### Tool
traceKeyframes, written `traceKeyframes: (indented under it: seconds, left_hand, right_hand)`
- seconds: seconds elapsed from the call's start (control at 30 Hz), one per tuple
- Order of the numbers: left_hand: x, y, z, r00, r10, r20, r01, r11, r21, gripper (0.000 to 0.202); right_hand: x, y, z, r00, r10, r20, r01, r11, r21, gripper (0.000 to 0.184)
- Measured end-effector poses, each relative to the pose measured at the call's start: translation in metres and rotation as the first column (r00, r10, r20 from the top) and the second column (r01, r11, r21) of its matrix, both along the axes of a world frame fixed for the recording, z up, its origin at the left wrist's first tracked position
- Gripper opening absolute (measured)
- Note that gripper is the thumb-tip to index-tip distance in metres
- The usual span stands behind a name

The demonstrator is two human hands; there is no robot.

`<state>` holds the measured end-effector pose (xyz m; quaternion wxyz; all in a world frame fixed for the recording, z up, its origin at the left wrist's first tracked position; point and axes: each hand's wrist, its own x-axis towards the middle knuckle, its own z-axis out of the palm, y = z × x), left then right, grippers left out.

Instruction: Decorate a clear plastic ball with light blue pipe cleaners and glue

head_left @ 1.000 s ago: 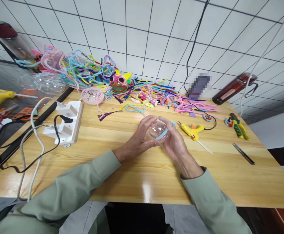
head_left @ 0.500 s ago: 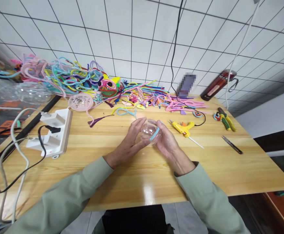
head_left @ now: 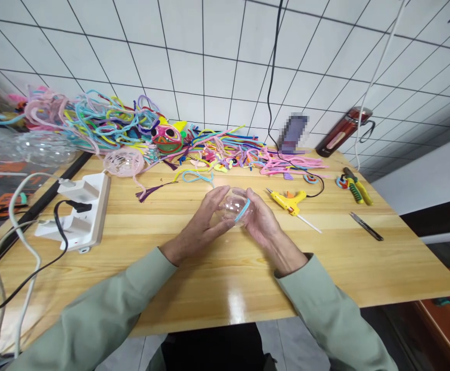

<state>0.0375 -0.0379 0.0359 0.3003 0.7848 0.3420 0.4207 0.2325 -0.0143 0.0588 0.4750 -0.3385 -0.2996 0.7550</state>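
Between my hands, above the middle of the table, is a clear plastic ball (head_left: pixel 230 207) with a light blue pipe cleaner (head_left: pixel 242 210) curving across its right side. My left hand (head_left: pixel 209 216) holds the ball from the left, its thumb below and fingers over the top. From the right, my right hand (head_left: pixel 261 219) cups it with curled fingers, partly hidden behind the ball. A yellow hot glue gun (head_left: pixel 290 201) with a white glue stick lies just right of my right hand. Beyond my left hand lies a looped blue pipe cleaner (head_left: pixel 197 176).
A heap of coloured pipe cleaners (head_left: pixel 109 121) lies along the wall, beside a decorated mask-like ball (head_left: pixel 167 138) and a pink-wrapped ball (head_left: pixel 123 162). A power strip (head_left: pixel 89 216) with cords is at left. Pliers (head_left: pixel 354 185), a craft knife (head_left: pixel 366 226) and a red flask (head_left: pixel 343 132) are at right.
The view has shifted slightly, so the table items appear a little further left. The ball has turned slightly in my hands; both hands keep their hold.
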Motion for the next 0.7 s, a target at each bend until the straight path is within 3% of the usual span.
traceKeyframes:
  seconds: [0.13, 0.33, 0.5, 0.7]
  left_hand:
    - [0.002, 0.003, -0.003, 1.0, 0.023, 0.008, -0.023, 1.0, 0.02, 0.077]
    - [-0.002, 0.002, 0.003, 0.996, -0.047, 0.082, 0.055, 0.994, -0.091, 0.073]
    - [0.006, -0.001, -0.001, 0.979, 0.037, 0.201, 0.0, 0.983, -0.182, 0.068]
    - [0.003, 0.0, -0.001, 0.972, 0.032, 0.231, 0.01, 0.984, -0.176, 0.065]
  right_hand:
    - [0.001, 0.001, 0.001, 1.0, 0.028, 0.003, -0.028, 1.0, -0.007, 0.043]
    - [0.002, 0.003, -0.003, 0.998, -0.007, 0.064, 0.008, 1.0, -0.011, 0.044]
    - [-0.005, 0.001, -0.01, 0.984, -0.116, 0.135, 0.112, 0.993, 0.04, 0.051]
    - [-0.005, -0.002, -0.007, 0.992, -0.082, 0.1, 0.079, 0.996, 0.029, 0.052]
